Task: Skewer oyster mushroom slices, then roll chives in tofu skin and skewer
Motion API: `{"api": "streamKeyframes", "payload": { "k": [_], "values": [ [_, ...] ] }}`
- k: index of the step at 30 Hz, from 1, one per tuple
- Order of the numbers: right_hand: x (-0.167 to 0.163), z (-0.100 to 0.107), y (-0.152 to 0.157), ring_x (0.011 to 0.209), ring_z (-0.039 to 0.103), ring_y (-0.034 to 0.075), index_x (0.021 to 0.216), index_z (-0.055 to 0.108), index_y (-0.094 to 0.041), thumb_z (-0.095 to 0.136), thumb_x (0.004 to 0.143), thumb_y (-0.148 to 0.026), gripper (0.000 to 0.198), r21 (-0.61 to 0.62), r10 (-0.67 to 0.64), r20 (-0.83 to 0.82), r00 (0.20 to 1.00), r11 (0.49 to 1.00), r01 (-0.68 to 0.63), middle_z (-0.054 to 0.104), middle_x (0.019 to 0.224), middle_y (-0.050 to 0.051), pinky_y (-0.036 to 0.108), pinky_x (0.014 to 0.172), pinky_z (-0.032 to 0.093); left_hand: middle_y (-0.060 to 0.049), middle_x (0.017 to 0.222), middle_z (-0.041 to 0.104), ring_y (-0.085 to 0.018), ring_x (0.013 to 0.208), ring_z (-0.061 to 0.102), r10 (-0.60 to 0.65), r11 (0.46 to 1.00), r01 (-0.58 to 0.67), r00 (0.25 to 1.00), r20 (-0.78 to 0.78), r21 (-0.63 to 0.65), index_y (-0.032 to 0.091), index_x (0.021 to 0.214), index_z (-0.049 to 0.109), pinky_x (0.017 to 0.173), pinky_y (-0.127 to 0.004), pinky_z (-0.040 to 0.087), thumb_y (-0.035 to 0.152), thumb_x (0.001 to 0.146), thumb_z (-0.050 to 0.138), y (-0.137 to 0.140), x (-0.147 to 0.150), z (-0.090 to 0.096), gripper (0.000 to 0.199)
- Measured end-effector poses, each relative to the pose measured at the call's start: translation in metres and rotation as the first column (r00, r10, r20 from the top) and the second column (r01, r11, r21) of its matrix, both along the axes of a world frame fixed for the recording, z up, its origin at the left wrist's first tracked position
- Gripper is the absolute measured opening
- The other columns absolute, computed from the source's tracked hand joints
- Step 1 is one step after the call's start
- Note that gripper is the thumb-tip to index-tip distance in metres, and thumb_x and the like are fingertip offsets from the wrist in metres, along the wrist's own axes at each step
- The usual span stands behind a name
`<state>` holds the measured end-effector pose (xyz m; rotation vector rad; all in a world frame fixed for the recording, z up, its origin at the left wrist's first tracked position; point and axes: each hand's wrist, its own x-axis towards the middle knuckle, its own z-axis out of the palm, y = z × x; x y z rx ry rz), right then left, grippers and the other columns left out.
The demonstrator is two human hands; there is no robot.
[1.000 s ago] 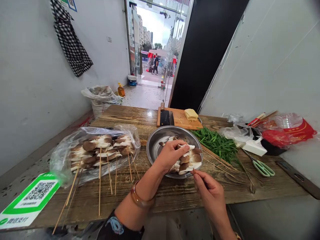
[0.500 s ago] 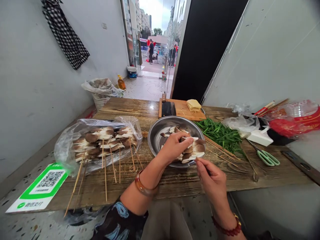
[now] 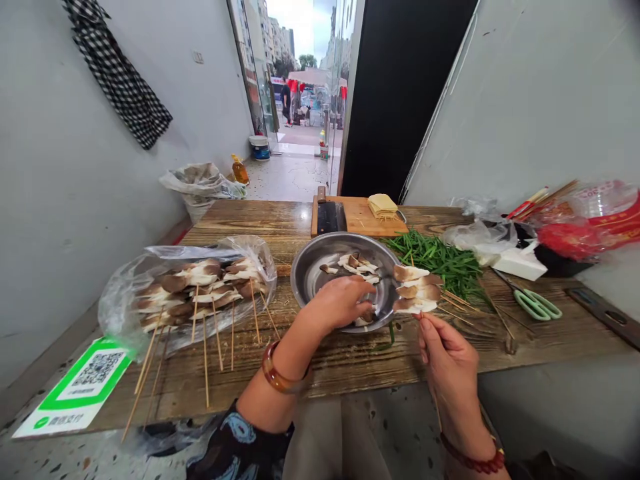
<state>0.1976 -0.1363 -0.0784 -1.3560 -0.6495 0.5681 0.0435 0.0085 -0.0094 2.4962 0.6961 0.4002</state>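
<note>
A skewer of sliced mushrooms [image 3: 417, 291], brown-capped with white stems, stands up from my right hand [image 3: 450, 360], whose thumb and fingers pinch the stick just below the lowest slice. My left hand [image 3: 343, 303] is over the steel bowl [image 3: 305, 277], fingers curved and apart, close to a mushroom slice [image 3: 367, 316] partly hidden beneath them. More loose mushroom slices [image 3: 357, 263] lie toward the back of the bowl. At the left, several finished mushroom skewers [image 3: 195, 287] rest on a clear plastic bag [image 3: 117, 293], their sticks pointing toward me.
Cut green leaves [image 3: 440, 260] and bare bamboo sticks [image 3: 457, 301] lie right of the bowl. Behind it are a cutting board [image 3: 357, 217], a cleaver [image 3: 331, 219] and stacked yellow sheets [image 3: 383, 206]. Green-handled scissors [image 3: 537, 305] lie far right; a QR card [image 3: 85, 383] is front left.
My right hand has moved right, carrying the mushroom skewer out from over the bowl. My left hand has let go of the mushrooms on it and lowered toward the slices in the bowl.
</note>
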Motion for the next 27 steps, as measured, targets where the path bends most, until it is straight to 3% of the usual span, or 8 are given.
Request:
{"api": "streamKeyframes", "payload": {
  "k": [5, 7, 12, 15, 17, 20, 23, 27],
  "values": [
    [-0.002, 0.001, -0.002, 0.042, 0.040, 0.006, 0.097, 0.072, -0.014, 0.069, 0.077, -0.043, 0.036, 0.006, 0.027, -0.011, 1.000, 1.000, -0.027, 0.051, 0.053, -0.005, 0.019, 0.037, 0.031, -0.005, 0.091, 0.066, -0.020, 0.081, 0.062, -0.184, 0.983, 0.185, 0.978, -0.098, -0.001, 0.027, 0.101, 0.070, 0.071, -0.026, 0.043, 0.016, 0.076, 0.056, -0.001, 0.007, -0.003, 0.030],
    [-0.003, 0.002, -0.002, 0.042, 0.040, 0.006, 0.097, 0.072, -0.014, 0.069, 0.077, -0.042, 0.035, 0.006, 0.047, -0.019, 0.999, 0.999, -0.047, 0.051, 0.053, -0.005, 0.019, 0.037, 0.031, -0.006, 0.093, 0.067, -0.021, 0.083, 0.062, -0.202, 0.979, 0.205, 0.971, -0.126, 0.005, 0.025, 0.104, 0.068, 0.070, -0.026, 0.043, 0.016, 0.076, 0.057, -0.001, 0.008, -0.004, 0.032],
    [-0.005, 0.003, -0.002, 0.042, 0.040, 0.006, 0.097, 0.072, -0.015, 0.069, 0.078, -0.042, 0.034, -0.001, 0.059, -0.032, 0.998, 0.998, -0.059, 0.051, 0.054, -0.005, 0.018, 0.037, 0.031, -0.007, 0.087, 0.067, -0.021, 0.082, 0.062, -0.109, 0.993, 0.112, 0.990, -0.090, 0.031, 0.020, 0.090, 0.065, 0.070, -0.026, 0.042, 0.013, 0.076, 0.054, -0.002, 0.009, -0.006, 0.019],
    [-0.005, 0.004, -0.005, 0.043, 0.041, 0.006, 0.097, 0.072, -0.015, 0.069, 0.078, -0.042, 0.033, 0.000, 0.050, -0.041, 0.998, 0.999, -0.050, 0.050, 0.054, -0.005, 0.017, 0.037, 0.031, -0.006, 0.079, 0.066, -0.019, 0.077, 0.061, 0.032, 0.999, -0.032, 0.999, 0.014, 0.031, 0.019, 0.078, 0.063, 0.068, -0.026, 0.040, 0.013, 0.078, 0.051, 0.000, 0.010, -0.006, 0.013],
    [-0.005, 0.006, -0.007, 0.042, 0.041, 0.006, 0.098, 0.072, -0.016, 0.069, 0.078, -0.041, 0.032, 0.004, 0.052, -0.046, 0.998, 0.999, -0.051, 0.050, 0.054, -0.005, 0.017, 0.036, 0.031, -0.003, 0.071, 0.064, -0.016, 0.068, 0.059, 0.153, 0.988, -0.147, 0.977, 0.148, -0.049, 0.019, 0.073, 0.060, 0.063, -0.025, 0.040, 0.015, 0.078, 0.052, 0.002, 0.011, -0.005, 0.010],
    [-0.008, 0.010, -0.011, 0.043, 0.041, 0.006, 0.098, 0.073, -0.016, 0.070, 0.078, -0.039, 0.031, 0.005, 0.057, -0.058, 0.997, 0.998, -0.057, 0.052, 0.056, -0.004, 0.017, 0.037, 0.032, 0.002, 0.059, 0.059, -0.012, 0.050, 0.056, 0.326, 0.915, -0.204, 0.881, 0.342, -0.347, 0.019, 0.070, 0.055, 0.051, -0.022, 0.038, 0.020, 0.076, 0.056, 0.005, 0.010, -0.001, 0.006],
    [-0.012, 0.015, -0.016, 0.042, 0.042, 0.006, 0.096, 0.074, -0.017, 0.070, 0.077, -0.040, 0.030, 0.004, 0.067, -0.044, 0.997, 0.998, -0.067, 0.052, 0.054, -0.004, 0.017, 0.037, 0.033, 0.005, 0.056, 0.057, -0.010, 0.041, 0.054, 0.428, 0.804, -0.113, 0.791, 0.437, -0.583, 0.019, 0.072, 0.050, 0.043, -0.020, 0.038, 0.023, 0.073, 0.060, 0.004, 0.007, 0.004, 0.012],
    [-0.018, 0.018, -0.020, 0.039, 0.043, 0.008, 0.090, 0.076, -0.018, 0.068, 0.077, -0.041, 0.028, -0.035, 0.097, 0.084, 0.992, 0.995, -0.094, 0.052, 0.048, -0.004, 0.019, 0.036, 0.034, 0.002, 0.062, 0.063, -0.011, 0.049, 0.060, 0.482, 0.723, 0.046, 0.681, 0.551, -0.689, 0.016, 0.083, 0.057, 0.049, -0.021, 0.045, 0.028, 0.071, 0.067, 0.000, 0.004, 0.010, 0.020]
  ]
}}
